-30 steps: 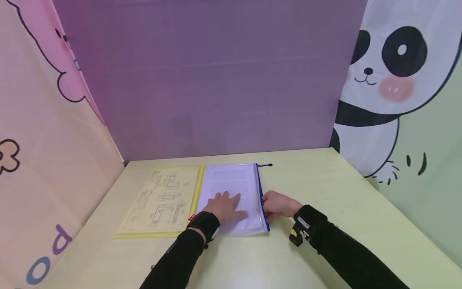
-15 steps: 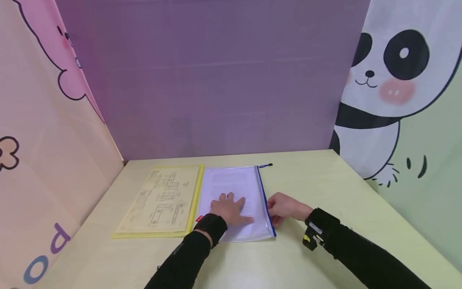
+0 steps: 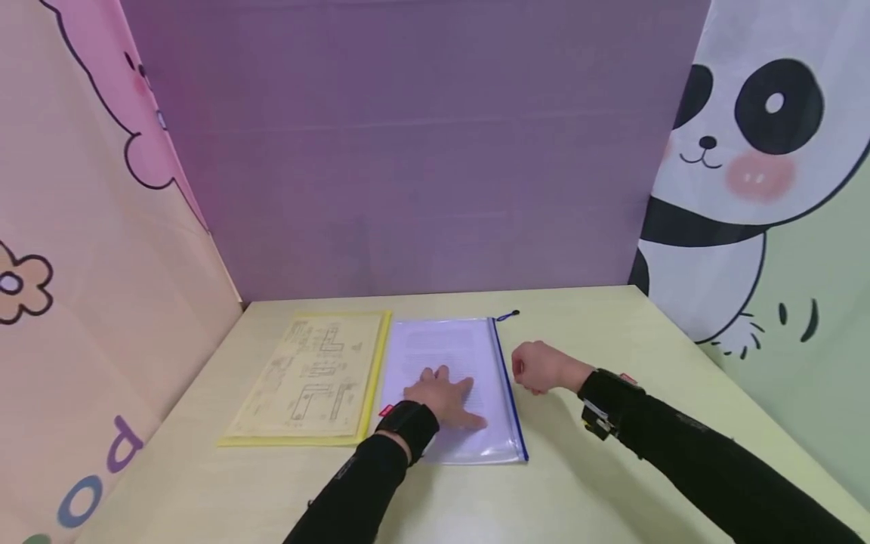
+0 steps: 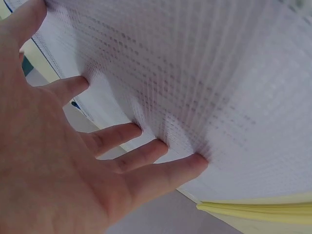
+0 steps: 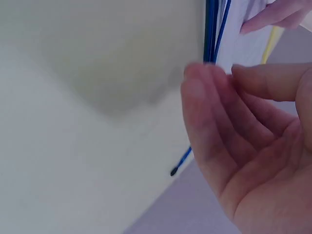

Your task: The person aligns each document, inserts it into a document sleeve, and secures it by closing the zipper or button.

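Observation:
A clear zip document pouch [image 3: 442, 340] with printed paper inside lies flat on the table. My left hand [image 3: 445, 400] rests on its lower part, fingers spread; the left wrist view shows the fingertips [image 4: 197, 162] pressing on the printed surface [image 4: 195, 63]. Along the pouch's right side runs a blue zip edge [image 3: 510, 393], with a dark-tipped blue zip pull [image 3: 508, 315] sticking out at the far corner. Just right of that edge hovers my right hand [image 3: 547, 368], fingers loosely curled. In the right wrist view, nothing is between its thumb [image 5: 270, 82] and fingers.
A yellow folder [image 3: 376, 370] holding a sheet of line drawings [image 3: 316, 378] lies at the pouch's left. The pale table [image 3: 584, 325] meets a purple panel [image 3: 421, 151] behind, with cartoon-printed walls at both sides.
My right hand has let go of the blue zip edge and lifted away to the right and back. The pouch has shifted slightly toward me and right, with my left hand on it.

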`<state>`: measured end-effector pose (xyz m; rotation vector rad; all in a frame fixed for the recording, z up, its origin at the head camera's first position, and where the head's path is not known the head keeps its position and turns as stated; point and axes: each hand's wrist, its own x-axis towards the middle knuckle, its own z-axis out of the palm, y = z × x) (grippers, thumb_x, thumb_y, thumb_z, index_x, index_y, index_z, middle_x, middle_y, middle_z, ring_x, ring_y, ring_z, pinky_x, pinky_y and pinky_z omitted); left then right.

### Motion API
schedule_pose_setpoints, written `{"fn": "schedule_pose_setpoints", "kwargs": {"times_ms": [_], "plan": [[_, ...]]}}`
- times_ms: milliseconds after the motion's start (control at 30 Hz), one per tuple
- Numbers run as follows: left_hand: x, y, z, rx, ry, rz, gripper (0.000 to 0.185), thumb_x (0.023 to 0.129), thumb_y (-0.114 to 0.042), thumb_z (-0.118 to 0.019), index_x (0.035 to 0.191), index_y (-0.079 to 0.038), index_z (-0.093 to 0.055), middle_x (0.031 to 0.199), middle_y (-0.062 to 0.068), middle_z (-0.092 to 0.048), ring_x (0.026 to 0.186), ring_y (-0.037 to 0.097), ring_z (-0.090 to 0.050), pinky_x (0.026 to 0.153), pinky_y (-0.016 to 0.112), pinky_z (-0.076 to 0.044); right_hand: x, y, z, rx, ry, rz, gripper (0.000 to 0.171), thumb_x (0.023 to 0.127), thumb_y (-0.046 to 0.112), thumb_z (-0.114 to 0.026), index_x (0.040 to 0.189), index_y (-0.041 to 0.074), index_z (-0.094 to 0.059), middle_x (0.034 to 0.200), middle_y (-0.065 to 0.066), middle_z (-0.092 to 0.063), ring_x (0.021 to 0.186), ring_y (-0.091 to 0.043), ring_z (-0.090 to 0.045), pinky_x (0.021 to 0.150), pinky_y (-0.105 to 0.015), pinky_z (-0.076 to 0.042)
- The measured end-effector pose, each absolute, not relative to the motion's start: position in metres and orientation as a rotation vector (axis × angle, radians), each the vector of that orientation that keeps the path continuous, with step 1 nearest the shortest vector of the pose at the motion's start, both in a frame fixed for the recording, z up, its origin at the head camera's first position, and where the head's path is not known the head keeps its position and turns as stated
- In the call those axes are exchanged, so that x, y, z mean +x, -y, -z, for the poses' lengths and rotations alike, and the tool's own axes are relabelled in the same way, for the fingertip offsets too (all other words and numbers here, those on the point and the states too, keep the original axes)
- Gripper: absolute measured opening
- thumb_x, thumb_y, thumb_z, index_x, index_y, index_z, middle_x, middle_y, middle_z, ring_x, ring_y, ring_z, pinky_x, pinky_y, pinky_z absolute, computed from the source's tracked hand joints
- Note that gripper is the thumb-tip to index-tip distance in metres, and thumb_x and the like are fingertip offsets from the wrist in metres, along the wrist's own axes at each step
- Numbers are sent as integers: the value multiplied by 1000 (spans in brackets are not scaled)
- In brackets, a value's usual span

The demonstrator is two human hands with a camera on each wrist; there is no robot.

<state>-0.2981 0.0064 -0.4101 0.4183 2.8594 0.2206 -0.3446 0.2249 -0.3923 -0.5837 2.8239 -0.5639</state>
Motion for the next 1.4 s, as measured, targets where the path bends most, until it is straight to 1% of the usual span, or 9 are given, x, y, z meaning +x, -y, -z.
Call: {"fn": "schedule_pose_setpoints", "kwargs": {"times_ms": [233, 467, 567, 700, 1000, 1133, 1267, 1333, 1400], "plan": [[-298, -3, 405, 377, -2874, -220, 82, 82, -69, -70, 153, -37, -46, 157, 11, -38, 134, 35, -39, 100, 63, -43, -378, -214, 388, -723, -3032, 257, 5, 90, 2, -65, 86, 4, -65, 81, -5, -63, 74, -21, -59, 68, -37, -53], [-298, -5, 403, 391, -2876, -241, 81, 83, -67, -71, 153, -35, -47, 156, 12, -38, 137, 36, -37, 102, 65, -41, -407, -210, 392, -659, -3171, 89, 2, 91, 3, -62, 92, 2, -63, 89, -11, -65, 80, -27, -60, 68, -46, -53], [-298, -6, 402, 393, -2879, -238, 80, 83, -67, -71, 153, -35, -47, 156, 12, -39, 136, 35, -38, 101, 65, -42, -418, -211, 394, -630, -3194, 87, 7, 93, 2, -60, 98, -1, -65, 94, -14, -67, 86, -30, -63, 73, -47, -55], [-300, -9, 401, 384, -2869, -247, 81, 83, -67, -72, 153, -36, -46, 156, 11, -38, 134, 34, -39, 101, 64, -43, -431, -212, 394, -556, -3186, 71, 23, 96, 3, -60, 117, -6, -65, 111, -20, -67, 103, -35, -65, 87, -49, -55], [-295, -10, 405, 380, -2880, -231, 80, 82, -66, -74, 152, -35, -49, 150, 12, -43, 128, 33, -42, 97, 64, -45, -457, -220, 411, -527, -3177, 93, 34, 96, 1, -52, 129, -4, -63, 123, -25, -64, 113, -43, -61, 93, -55, -52], [-295, -12, 406, 392, -2899, -219, 80, 82, -65, -74, 151, -33, -50, 147, 12, -45, 125, 34, -44, 94, 63, -47, -464, -225, 424, -530, -3145, 124, 39, 100, 3, -48, 137, -4, -59, 134, -29, -59, 124, -46, -55, 101, -57, -47], [-295, -13, 407, 411, -2908, -225, 80, 82, -65, -75, 151, -32, -50, 146, 13, -46, 126, 35, -44, 92, 63, -48, -467, -229, 432, -523, -3088, 104, 42, 104, 4, -45, 144, -5, -51, 148, -33, -45, 137, -51, -41, 111, -59, -36], [-295, -12, 407, 411, -2910, -221, 80, 82, -65, -75, 151, -32, -50, 146, 13, -46, 128, 35, -44, 91, 62, -49, -469, -230, 435, -562, -3072, 62, 41, 104, 5, -44, 144, -5, -51, 148, -32, -45, 138, -50, -40, 112, -58, -35], [-295, -12, 406, 407, -2910, -219, 80, 82, -64, -75, 151, -32, -50, 146, 13, -46, 130, 36, -43, 90, 62, -49, -472, -231, 437, -592, -3084, 9, 37, 104, 7, -45, 138, -4, -56, 139, -31, -54, 131, -49, -48, 108, -58, -40]]}}
